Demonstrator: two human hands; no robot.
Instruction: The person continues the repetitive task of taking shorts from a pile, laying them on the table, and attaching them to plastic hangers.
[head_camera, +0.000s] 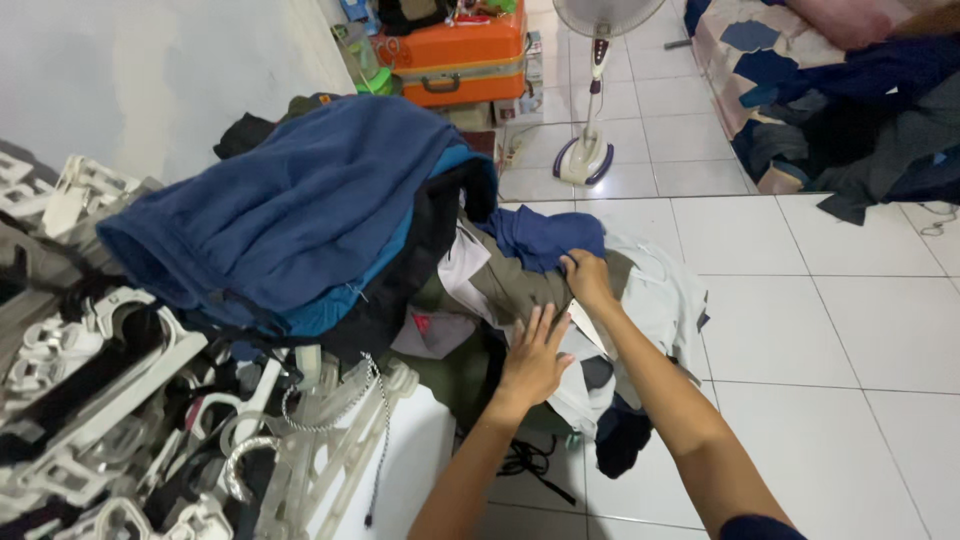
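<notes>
Head view.
- Left hand (533, 362): grip spread flat, pressing olive garment (505, 285) mid-pile.
- Right hand (588, 279): grip pinching dark blue cloth (545, 238), far side of pile.
- Blue fleece (300, 200): draped high at left, overhanging.
- White hangers (120, 420): heaped near left.
- Risk: tugging cloth may shift the pile; fleece may slide onto hangers; white garment (655, 300) may drop to tiled floor (830, 330).

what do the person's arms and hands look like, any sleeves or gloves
Both hands are bare: no gloves, rings or watch show on the left hand or the right hand. The forearms are uncovered. Only the right arm shows clothing, a dark navy sleeve edge at the upper arm.
</notes>
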